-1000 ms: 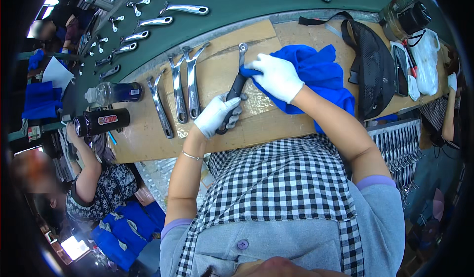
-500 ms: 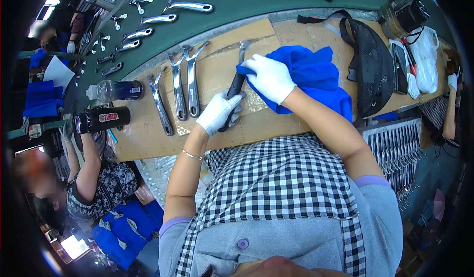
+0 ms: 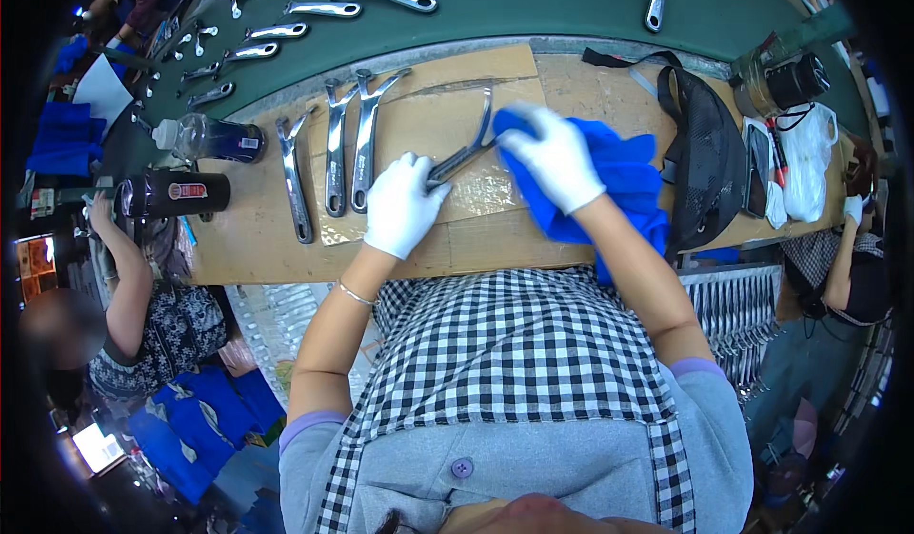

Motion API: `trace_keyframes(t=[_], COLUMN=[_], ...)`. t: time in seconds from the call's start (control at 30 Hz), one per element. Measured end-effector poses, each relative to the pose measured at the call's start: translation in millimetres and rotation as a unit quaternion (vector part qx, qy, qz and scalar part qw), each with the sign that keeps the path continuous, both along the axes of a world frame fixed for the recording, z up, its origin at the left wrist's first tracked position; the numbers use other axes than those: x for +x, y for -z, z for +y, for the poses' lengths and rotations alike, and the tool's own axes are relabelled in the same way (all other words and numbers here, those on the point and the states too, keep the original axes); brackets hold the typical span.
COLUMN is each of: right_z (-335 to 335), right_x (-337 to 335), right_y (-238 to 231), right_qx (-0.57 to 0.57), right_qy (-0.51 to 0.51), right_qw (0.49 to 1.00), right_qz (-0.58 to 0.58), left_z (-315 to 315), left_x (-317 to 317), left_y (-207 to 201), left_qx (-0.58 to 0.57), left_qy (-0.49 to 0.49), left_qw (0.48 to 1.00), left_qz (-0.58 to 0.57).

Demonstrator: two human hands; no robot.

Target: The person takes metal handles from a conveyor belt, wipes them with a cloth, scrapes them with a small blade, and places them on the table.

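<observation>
A chrome wrench [image 3: 464, 158] with a forked-looking head slants up and right from my gloved left hand [image 3: 405, 207], whose fingers are closed on its handle end. My gloved right hand [image 3: 562, 163], smeared by motion, grips a bunched blue cloth [image 3: 624, 177]. Part of that cloth is wrapped at the fingers, close beside the wrench's upper arm; whether they touch I cannot tell. To the left lie three more forked chrome wrenches: one wrench [image 3: 296, 187] alone, then a second wrench [image 3: 335, 158] and a third wrench [image 3: 366, 148] side by side on cardboard [image 3: 476, 206].
Beyond the table, several wrenches [image 3: 324, 9] lie on a green surface [image 3: 533, 6]. At left stand a clear bottle [image 3: 214, 142] and a black flask [image 3: 176, 194]. A black bag [image 3: 709, 153], phone [image 3: 757, 168] and plastic bag [image 3: 807, 163] lie right. Co-workers' hands show at both sides.
My right hand and the cloth have moved right, off the wrench's handle. The wrench has tilted further over, with my left hand slightly left of where it was. The whole view has shifted a little.
</observation>
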State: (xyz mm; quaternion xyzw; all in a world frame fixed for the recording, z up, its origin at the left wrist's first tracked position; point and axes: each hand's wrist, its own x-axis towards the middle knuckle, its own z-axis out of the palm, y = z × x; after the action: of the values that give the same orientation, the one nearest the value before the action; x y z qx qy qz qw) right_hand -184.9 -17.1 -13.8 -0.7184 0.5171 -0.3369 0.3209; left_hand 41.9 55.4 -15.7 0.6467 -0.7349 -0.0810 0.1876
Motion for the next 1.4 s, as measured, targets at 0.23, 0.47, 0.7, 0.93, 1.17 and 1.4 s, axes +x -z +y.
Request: trace_keyframes(t=[0.23,0.47,0.7,0.93,1.17,1.4], right_z=[-16,20,-28,-20,-22,-24], right_x=[-8,27,-1,-28,-24,-33], right_y=[0,-29,-48,4,6,11], right_qx=[-0.238,-0.235,-0.233,-0.149,-0.152,-0.178], right_qy=[-0.127,-0.139,-0.058,0.021,0.021,0.029], right_qw=[0.928,0.929,0.932,0.938,0.941,0.949], right_qz=[0.258,0.249,0.273,0.312,0.300,0.257], left_z=[5,5,-7,-183,-280,-139], left_x=[1,1,12,-3,13,-15], left_y=[-1,0,-4,-32,-18,-32], left_qx=[-0.005,-0.022,0.079,0.108,0.141,0.066], left_qy=[0.033,0.046,0.042,-0.016,-0.099,0.044], left_qw=[0.999,0.998,0.996,0.902,0.983,0.996], left_qz=[-0.031,-0.047,0.000,0.418,-0.066,0.030])
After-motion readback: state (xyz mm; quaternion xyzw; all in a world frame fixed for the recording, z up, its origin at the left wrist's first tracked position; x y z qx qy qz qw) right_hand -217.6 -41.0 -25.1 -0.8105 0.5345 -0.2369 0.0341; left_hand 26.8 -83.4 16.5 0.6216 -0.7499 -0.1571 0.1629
